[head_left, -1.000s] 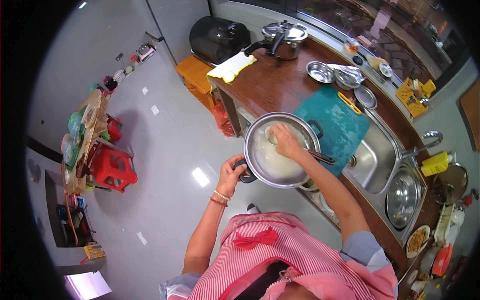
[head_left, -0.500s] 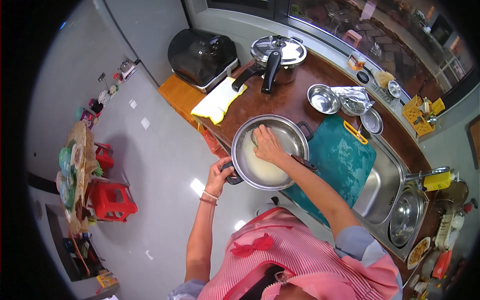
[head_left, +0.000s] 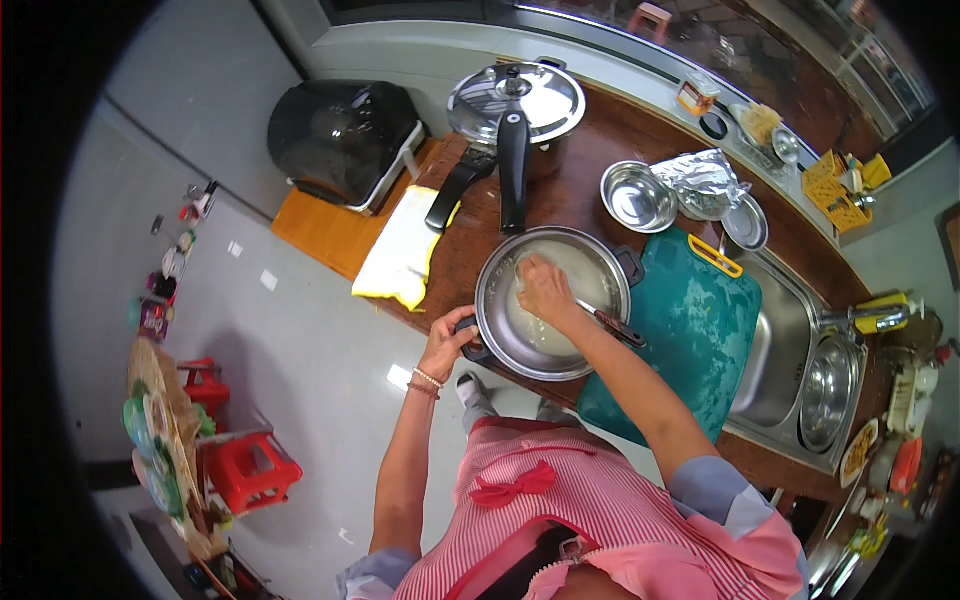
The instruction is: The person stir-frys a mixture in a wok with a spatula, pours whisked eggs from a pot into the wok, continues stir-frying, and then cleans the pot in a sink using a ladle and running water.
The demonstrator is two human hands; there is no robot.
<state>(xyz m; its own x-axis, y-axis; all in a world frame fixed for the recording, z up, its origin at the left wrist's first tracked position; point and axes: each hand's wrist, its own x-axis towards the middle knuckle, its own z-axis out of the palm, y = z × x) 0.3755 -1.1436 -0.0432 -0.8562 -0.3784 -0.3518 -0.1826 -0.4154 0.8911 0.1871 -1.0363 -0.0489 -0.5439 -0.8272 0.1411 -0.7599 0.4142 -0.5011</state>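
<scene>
A wide steel pot (head_left: 502,318) with dark side handles sits at the counter's front edge, cloudy whitish liquid (head_left: 578,262) in it. My left hand (head_left: 447,340) is closed around its left handle. My right hand (head_left: 546,288) reaches down inside the pot, fingers curled at the liquid. A thin curved edge shows by those fingertips, but what they hold is hidden. Under my right wrist, a utensil with a dark handle (head_left: 620,328) leans over the pot's right rim. The pot's right side overlaps a green cutting board (head_left: 690,330) with a yellow grip.
Behind stands a pressure cooker (head_left: 515,105), its long handles pointing toward me. A white and yellow cloth (head_left: 398,250) lies left of the pot. Farther back right are a steel bowl (head_left: 639,197) and a foil-covered dish (head_left: 700,183). At right is the sink (head_left: 775,345).
My view has shifted, and the counter items sit differently in it. Liquid that lay toward the pot's near left now spreads to its far side. Both hands keep their places at the pot.
</scene>
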